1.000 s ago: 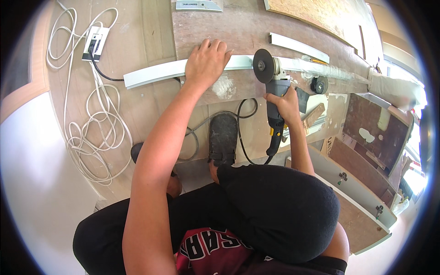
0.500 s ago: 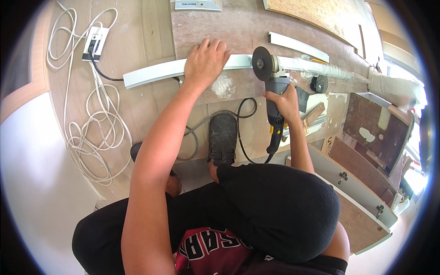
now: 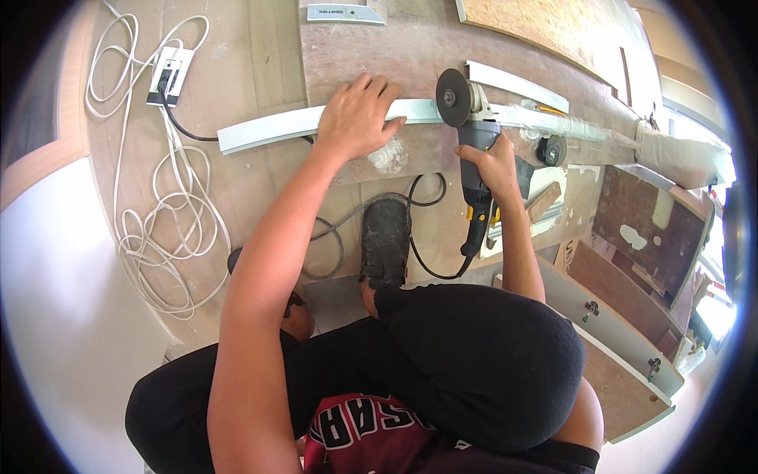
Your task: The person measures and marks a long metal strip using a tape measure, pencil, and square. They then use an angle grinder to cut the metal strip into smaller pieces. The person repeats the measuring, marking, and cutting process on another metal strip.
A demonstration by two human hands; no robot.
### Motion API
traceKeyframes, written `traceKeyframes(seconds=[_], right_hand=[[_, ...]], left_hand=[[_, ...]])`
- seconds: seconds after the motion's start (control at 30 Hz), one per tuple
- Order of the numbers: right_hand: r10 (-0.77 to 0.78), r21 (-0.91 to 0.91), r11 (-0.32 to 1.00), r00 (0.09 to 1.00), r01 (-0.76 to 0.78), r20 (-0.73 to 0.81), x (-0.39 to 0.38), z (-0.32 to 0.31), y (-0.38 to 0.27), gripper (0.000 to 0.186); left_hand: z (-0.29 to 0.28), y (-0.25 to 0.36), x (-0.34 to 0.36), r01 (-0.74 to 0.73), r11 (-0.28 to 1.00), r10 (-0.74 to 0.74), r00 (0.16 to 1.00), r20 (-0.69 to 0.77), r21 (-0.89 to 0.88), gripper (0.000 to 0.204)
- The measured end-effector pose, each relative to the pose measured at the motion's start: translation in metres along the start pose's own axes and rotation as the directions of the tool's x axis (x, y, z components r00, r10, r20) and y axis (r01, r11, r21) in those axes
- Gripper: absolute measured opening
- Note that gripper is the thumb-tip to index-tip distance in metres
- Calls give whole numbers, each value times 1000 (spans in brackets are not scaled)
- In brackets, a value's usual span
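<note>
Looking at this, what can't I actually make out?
Head view: the stretch of white strip under the left hand, hidden by that hand.
Head view: the part behind the disc, hidden by it; whether disc and strip touch is unclear.
Head view: most fingers of the right hand, hidden by the grinder.
Head view: much of the left shoe, hidden by the left forearm.
</note>
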State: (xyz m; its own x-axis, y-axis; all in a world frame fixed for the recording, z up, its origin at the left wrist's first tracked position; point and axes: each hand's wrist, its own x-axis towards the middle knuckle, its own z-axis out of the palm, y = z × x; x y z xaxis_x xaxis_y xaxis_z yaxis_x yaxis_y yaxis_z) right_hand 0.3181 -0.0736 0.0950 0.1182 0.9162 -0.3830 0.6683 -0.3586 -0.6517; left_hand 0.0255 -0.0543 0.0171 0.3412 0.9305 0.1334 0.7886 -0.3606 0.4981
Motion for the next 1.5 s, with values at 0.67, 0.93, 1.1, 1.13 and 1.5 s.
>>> traceKeyframes(seconds=[0.67, 0.93, 1.1, 1.13, 1.5], right_hand=[[-11, 42, 999, 1000, 10, 16, -17, 0, 13, 40], [15, -24, 1000, 1000, -14, 26, -31, -3, 15, 48], [27, -17, 999, 1000, -27, 13, -35, 1, 13, 47], [23, -13, 1000, 1000, -23, 14, -34, 1, 13, 46], [16, -4, 1000, 1000, -16, 20, -13, 0, 6, 46]], left_hand=[[9, -7, -9, -42, 990, 22, 989, -143, -137, 45], [10, -2, -15, -12, 993, -4, 990, -141, -113, 46], [11, -1, -19, 19, 998, -27, 990, -141, -63, 47], [11, 0, -19, 20, 998, -28, 990, -141, -57, 46], [16, 1, -20, 26, 999, -30, 989, -148, -27, 44]])
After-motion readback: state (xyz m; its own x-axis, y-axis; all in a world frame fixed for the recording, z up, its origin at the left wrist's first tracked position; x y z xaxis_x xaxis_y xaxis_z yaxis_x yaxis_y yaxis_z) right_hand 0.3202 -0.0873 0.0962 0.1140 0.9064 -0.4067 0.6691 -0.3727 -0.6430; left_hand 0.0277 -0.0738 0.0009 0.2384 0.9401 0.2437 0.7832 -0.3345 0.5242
